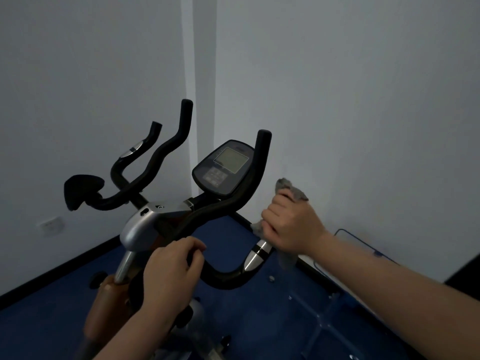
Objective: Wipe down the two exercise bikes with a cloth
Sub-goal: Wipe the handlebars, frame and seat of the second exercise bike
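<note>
left hand [170, 271]: nearest the camera, fingers curled over the low bend of the handlebar [220, 276], steadying the bike; if it lets go the bar may swing under the wiping pressure.
right hand [291, 227]: fist closed round the grey cloth [292, 190], wrapped on the right grip of the same bar, just above the silver sensor band [255, 257].
cloth: a tuft sticks out above the fist and a tail hangs below it; the tail could snag on the bar end or slide out of the fist on a fast stroke.
screen [224, 168]: beyond the fist and to its left, between the bar's uprights; a damp cloth dragged across could press the buttons or leave streaks.
second handlebar [155, 162]: farthest from both grips, near the wall corner; probably the other bike, easy to skip.
light: dim, so missed patches on black foam would be hard to spot.
</note>
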### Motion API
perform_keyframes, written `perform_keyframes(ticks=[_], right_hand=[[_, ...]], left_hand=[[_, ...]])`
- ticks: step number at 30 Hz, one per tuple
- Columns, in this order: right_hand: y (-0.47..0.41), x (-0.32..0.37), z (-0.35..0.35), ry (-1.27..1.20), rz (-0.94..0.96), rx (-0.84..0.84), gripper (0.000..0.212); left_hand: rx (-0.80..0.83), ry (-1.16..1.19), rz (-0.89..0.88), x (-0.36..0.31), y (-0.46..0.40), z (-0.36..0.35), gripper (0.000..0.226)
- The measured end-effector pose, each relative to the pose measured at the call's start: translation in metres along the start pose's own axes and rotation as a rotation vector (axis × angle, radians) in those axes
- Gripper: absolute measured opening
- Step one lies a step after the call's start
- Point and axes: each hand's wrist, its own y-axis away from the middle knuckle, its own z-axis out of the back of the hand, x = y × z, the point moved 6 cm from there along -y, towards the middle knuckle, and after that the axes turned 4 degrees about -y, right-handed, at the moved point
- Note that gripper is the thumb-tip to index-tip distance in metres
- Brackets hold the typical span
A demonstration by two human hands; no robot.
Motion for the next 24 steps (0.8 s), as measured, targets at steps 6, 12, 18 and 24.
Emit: perform_keyframes(ticks=[6, 12, 18, 24], right_hand=[[0.017, 0.027, -0.015, -0.062, 0.150, 0.036, 0.024], [-0.003, -0.024, 0.005, 0.031, -0.118, -0.092, 0.020], [0.018, -0.015, -0.009, -0.346, -0.955, -0.515, 0.020], [0.022, -0.013, -0.019, -0.408, -1.275, -0.579, 0.021]], left_hand=[[0.006, -0.002, -0.008, 0.000, 0.001, 0.000, 0.015], [0.008, 0.001, 0.016, -0.001, 0.001, 0.001, 0.018], [0.017, 0.003, 0.015, -0.002, 0.001, 0.001, 0.016], [0.035, 0.013, 0.021, -0.002, 0.001, 0.001, 0.017]])
